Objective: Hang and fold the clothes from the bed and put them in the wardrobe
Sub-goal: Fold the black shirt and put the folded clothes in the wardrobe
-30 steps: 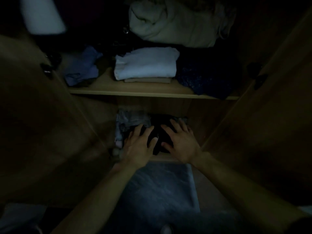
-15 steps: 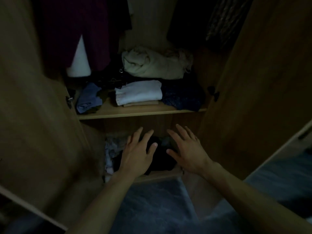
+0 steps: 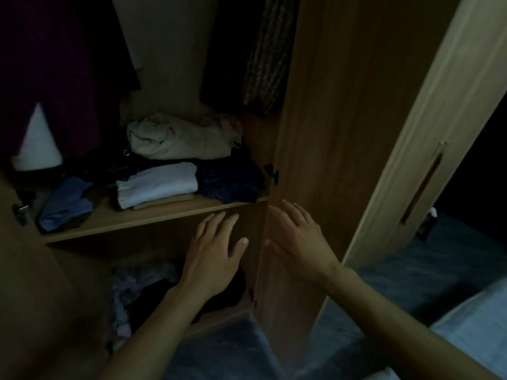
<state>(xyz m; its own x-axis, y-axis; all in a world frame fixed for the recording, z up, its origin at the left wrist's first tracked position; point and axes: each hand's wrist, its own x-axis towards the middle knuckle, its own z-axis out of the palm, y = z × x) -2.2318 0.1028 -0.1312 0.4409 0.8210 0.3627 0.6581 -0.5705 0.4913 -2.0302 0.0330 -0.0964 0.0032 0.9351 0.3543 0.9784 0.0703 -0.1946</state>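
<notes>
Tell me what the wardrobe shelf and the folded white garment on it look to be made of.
Wardrobe shelf: wood-look board, probably laminate, matte; faint grain and a flat, straight front edge. Folded white garment: soft knit or woven cloth, matte; it holds rounded folds, with what may be a ribbed hem at its left end. Dim light leaves both uncertain.

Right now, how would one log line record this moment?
left hand: open, empty | right hand: open, empty | dark clothes: bottom shelf | white folded garment: upper shelf

Just two bare forearms, no sleeves or watch in sight, ending in a left hand (image 3: 212,259) and right hand (image 3: 300,242), short plain nails.
</notes>
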